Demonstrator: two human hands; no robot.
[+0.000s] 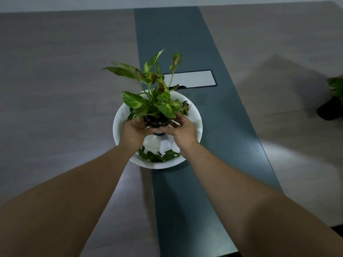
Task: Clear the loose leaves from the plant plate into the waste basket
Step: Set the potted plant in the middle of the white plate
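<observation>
A round white plate (195, 115) sits on the dark centre strip of the table. In its middle a small dark pot (157, 122) carries a green and yellow leafy plant (154, 101). My left hand (133, 131) grips the pot from the left. My right hand (181, 129) grips it from the right, and the thumbs nearly meet in front. The pot looks slightly raised above the plate, though I cannot tell for sure. Loose green leaves (159, 156) lie along the plate's near rim, and a few more (185, 108) at its far right. No waste basket is in view.
The table has grey wood-look panels on both sides of a dark strip (185, 43). A grey cable-hatch cover (193, 79) sits just behind the plate. Another potted plant in a black pot (330, 108) stands at the right edge.
</observation>
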